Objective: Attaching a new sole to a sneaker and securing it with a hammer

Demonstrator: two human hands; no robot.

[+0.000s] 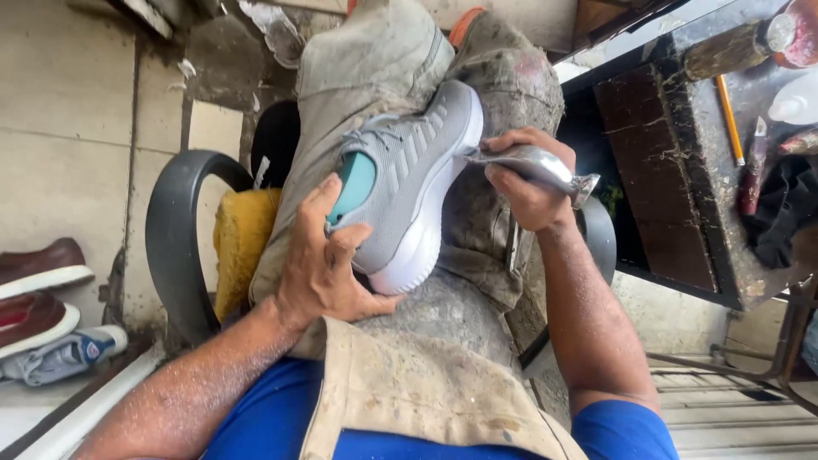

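Two hands busy: left hand (319, 273) fingers grip grey sneaker (409, 183); right hand (524, 183) fingers squeeze silver tube (537, 166).

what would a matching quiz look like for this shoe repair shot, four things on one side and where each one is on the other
Things
1. grey sneaker
2. crumpled metal tube
3. yellow pencil
4. brown shoes

Places
A. on the dark workbench at the right
B. on the person's lap, steadied by the left hand
C. on the tiled floor at the far left
D. in the grip of the right hand, nozzle at the sneaker's sole edge

Pairs: 1-B, 2-D, 3-A, 4-C
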